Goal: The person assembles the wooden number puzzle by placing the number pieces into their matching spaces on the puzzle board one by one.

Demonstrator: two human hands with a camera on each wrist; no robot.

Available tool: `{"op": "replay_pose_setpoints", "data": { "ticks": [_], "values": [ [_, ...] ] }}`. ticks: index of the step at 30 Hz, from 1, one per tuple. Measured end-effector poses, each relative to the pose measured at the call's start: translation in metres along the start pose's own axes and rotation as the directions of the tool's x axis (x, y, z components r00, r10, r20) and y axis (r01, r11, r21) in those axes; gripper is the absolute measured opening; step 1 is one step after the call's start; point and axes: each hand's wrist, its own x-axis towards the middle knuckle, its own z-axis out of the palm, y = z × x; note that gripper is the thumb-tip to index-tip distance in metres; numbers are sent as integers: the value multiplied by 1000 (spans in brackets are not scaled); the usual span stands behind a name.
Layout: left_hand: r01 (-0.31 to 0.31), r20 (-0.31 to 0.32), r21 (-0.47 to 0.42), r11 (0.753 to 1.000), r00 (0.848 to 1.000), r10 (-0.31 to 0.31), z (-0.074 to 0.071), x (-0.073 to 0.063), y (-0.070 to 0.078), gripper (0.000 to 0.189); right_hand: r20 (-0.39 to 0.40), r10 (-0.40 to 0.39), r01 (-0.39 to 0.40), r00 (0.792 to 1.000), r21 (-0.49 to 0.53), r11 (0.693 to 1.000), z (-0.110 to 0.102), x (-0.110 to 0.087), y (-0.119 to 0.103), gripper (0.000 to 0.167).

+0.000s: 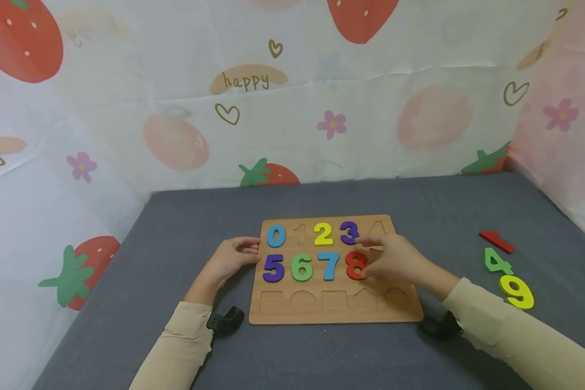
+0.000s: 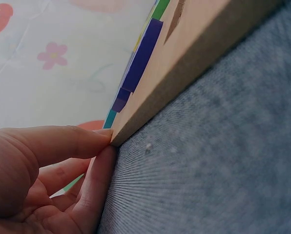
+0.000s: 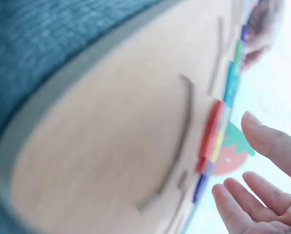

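A wooden number puzzle board [image 1: 292, 314] lies on the table, with 0, 2 and 3 in its top row and 5, 6, 7, 8 in the middle row. At the board's left edge, my left hand [image 1: 234, 254] pinches the rim with thumb [image 2: 72, 141] and fingers. Over the right side hovers my right hand [image 1: 395, 260], thumb and fingers spread apart with nothing between them. Its fingertips are close to the purple 3 [image 1: 349, 233] and the red 8 [image 1: 355, 265]. In the right wrist view the red 8 [image 3: 213, 131] stands proud of the board.
Right of the board lie a red 1 [image 1: 497, 241], a green 4 [image 1: 497, 261] and a yellow 9 [image 1: 517, 292] on the grey cloth [image 1: 200, 211]. Vacant recesses show in the board's top row and bottom row. A patterned curtain [image 1: 283, 135] hangs behind the table.
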Motion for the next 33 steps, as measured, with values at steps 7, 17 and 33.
{"op": "replay_pose_setpoints", "data": {
  "ticks": [7,17,33],
  "values": [
    [-6,-1,2,1000,1000,6,0,0,-1,48,-58,-57,61,997,55,997,-30,-32,11,61],
    [-4,-1,5,1000,1000,4,0,-1,-1,48,-113,57,-46,992,103,994,-68,-80,46,65],
    [-22,5,-1,1000,1000,22,-1,1,-3,48,-183,193,-176,964,102,979,-96,-120,100,63]
  ]
}}
